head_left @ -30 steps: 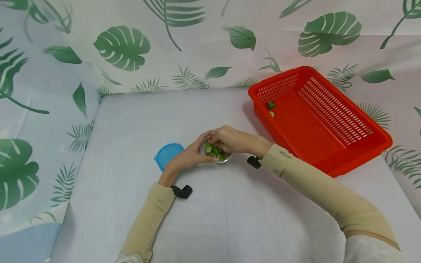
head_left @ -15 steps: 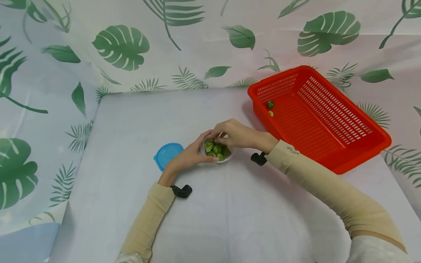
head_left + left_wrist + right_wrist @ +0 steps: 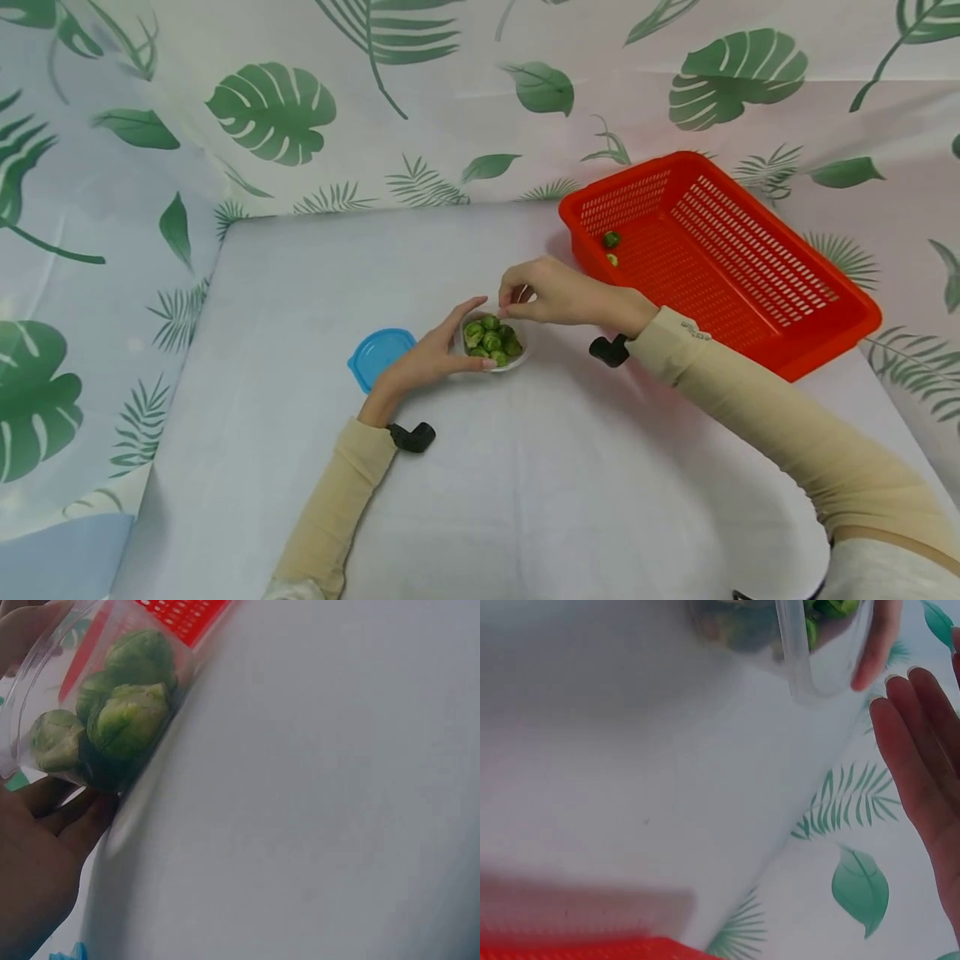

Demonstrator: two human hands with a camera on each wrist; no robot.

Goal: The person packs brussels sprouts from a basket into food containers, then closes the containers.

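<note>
A small clear plastic container (image 3: 517,363) holds several Brussels sprouts (image 3: 491,341) near the middle of the table. My left hand (image 3: 431,358) grips it from the left, thumb on the near side and fingers round the far side. Through its wall, the left wrist view shows sprouts (image 3: 127,720) piled inside. Just over the container's right rim is my right hand (image 3: 558,292), fingers bent in the head view. In the right wrist view its fingers (image 3: 922,750) are loosely extended beside the container (image 3: 799,652), and no sprout shows among them.
A blue lid (image 3: 378,354) lies left of the container, behind my left wrist. At the back right sits a large red slotted basket (image 3: 675,275), with a dark green sprout (image 3: 611,239) and a paler piece (image 3: 612,260) in its left corner. Leaf-printed cloth (image 3: 420,125) stands behind.
My right hand has lifted from the sprouts and shifted right and away to the container's far rim, leaving more sprouts visible. My left hand keeps its grip.
</note>
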